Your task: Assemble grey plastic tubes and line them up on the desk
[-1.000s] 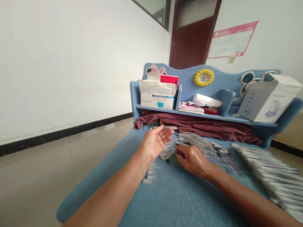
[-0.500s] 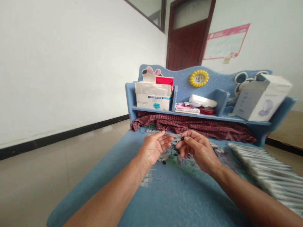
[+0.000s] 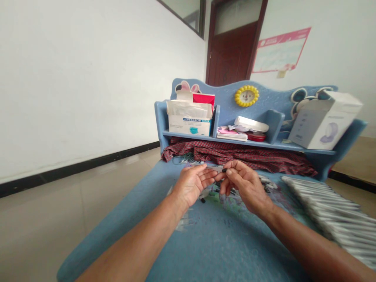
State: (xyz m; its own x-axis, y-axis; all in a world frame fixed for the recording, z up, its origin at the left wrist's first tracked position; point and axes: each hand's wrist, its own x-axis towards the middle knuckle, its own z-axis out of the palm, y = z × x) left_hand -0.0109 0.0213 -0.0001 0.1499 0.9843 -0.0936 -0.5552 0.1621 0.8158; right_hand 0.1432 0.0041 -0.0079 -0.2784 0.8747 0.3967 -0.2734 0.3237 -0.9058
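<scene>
Above the blue desk (image 3: pixel 205 250), my left hand (image 3: pixel 189 186) pinches a thin, translucent, pen-like tube (image 3: pixel 212 168) between thumb and fingers, its other fingers spread loosely below. My right hand (image 3: pixel 246 186) is closed on a small black cap (image 3: pixel 224 170) at the tube's right end. The two hands are close together, and the cap appears to touch the tube; whether it is seated on it I cannot tell. Beneath the hands lie scattered small black and clear pieces (image 3: pixel 203 200), partly hidden by the fingers.
A pile of slim white-and-dark sticks (image 3: pixel 331 211) covers the desk's right side. Red checked cloth (image 3: pixel 241 156) lies along the back under the shelf (image 3: pixel 188 136). The shelf holds a mask box (image 3: pixel 189 119), papers (image 3: pixel 232 135), a red tin (image 3: pixel 256 136) and a white box (image 3: pixel 326 121).
My right hand has moved slightly left, bringing the black cap up to the end of the tube. My left hand has stayed almost in place, still holding the tube.
</scene>
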